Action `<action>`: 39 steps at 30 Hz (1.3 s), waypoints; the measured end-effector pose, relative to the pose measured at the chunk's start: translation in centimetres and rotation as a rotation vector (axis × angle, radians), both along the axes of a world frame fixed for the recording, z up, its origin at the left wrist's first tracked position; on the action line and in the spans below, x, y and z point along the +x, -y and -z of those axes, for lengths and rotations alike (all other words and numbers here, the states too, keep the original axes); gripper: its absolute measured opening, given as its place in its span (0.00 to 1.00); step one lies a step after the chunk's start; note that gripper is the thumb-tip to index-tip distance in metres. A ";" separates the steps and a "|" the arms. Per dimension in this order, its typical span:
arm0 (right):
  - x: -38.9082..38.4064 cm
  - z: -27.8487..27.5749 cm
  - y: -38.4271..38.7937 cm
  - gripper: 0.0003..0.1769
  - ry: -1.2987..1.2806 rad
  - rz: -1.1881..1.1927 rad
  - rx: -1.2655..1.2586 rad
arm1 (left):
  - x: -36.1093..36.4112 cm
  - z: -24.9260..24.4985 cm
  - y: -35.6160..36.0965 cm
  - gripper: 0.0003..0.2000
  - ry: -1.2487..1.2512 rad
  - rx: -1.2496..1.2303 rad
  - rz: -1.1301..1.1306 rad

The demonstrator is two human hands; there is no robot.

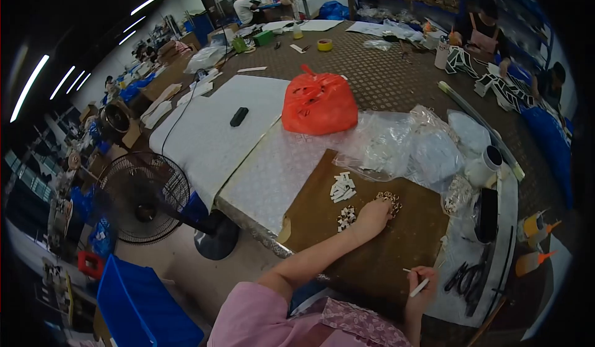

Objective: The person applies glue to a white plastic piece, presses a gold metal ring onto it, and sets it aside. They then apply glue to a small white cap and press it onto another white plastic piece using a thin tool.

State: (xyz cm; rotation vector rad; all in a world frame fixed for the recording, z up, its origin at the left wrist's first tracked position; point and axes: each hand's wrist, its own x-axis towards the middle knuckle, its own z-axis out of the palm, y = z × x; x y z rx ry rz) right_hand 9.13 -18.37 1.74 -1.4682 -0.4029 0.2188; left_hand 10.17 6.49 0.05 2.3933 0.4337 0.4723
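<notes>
My left hand [374, 215] reaches across the brown mat [384, 254], its fingertips down in a pile of small gold-coloured rings [395, 202]. Those fingers are drawn together, and what they pinch, if anything, is hidden. Near the mat's right front edge, my right hand [423, 289] is closed on a slim white strip [419, 287]. A thin pale tip also pokes out from that hand, too small to name. Left of the rings lie a heap of white strips [342, 187] and a cluster of small white-and-dark pieces [346, 218].
A red plastic bag [319, 104] and clear bags [396, 142] stand behind the mat. To the right are black scissors [465, 280], a dark phone-like slab [486, 215] and orange-tipped bottles [534, 262]. A floor fan [145, 207] stands left. Co-workers sit at the far right.
</notes>
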 end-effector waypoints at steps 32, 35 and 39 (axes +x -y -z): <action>1.1 -1.9 2.9 0.08 -0.377 -0.093 0.317 | -5.5 -4.3 11.4 0.09 -0.081 -1.462 0.329; 1.1 -1.8 3.3 0.09 -0.206 -0.082 0.139 | -5.5 -4.3 11.5 0.08 -0.080 -1.293 0.314; 0.9 -2.5 3.6 0.11 -0.097 -0.117 0.012 | -5.8 -4.7 11.8 0.08 -0.059 -1.184 0.261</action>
